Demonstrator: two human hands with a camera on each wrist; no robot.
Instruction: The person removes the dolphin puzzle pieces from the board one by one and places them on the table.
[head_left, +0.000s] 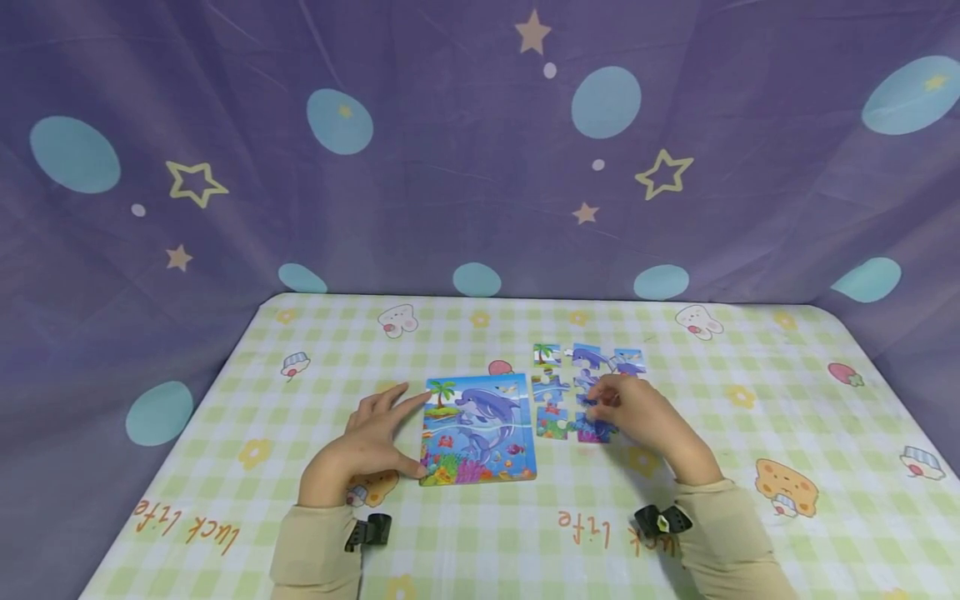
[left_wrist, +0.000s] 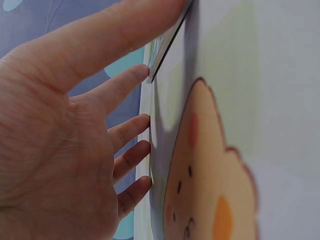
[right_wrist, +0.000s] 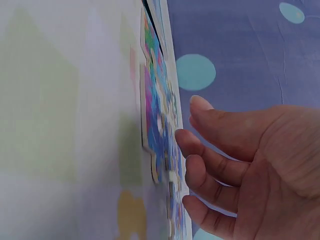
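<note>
A dolphin jigsaw board (head_left: 480,429) with a palm tree and coral lies flat on the table. My left hand (head_left: 372,437) is spread at its left side, with the thumb (left_wrist: 165,12) and index finger touching the board's edge. To the right of the board, wooden puzzle pieces (head_left: 552,423) lie picture side up in loose rows. Over the middle and right of these pieces is my right hand (head_left: 633,408). Its fingers (right_wrist: 215,165) are loosely bent, and nothing shows between them and the thumb. The hand hides part of the lower right pieces.
A green-and-white checked cloth (head_left: 750,450) with cartoon prints covers the table. Behind its far edge hangs a purple curtain (head_left: 480,192) with stars and blue ovals. Dark straps with small devices (head_left: 369,532) sit on both sleeves.
</note>
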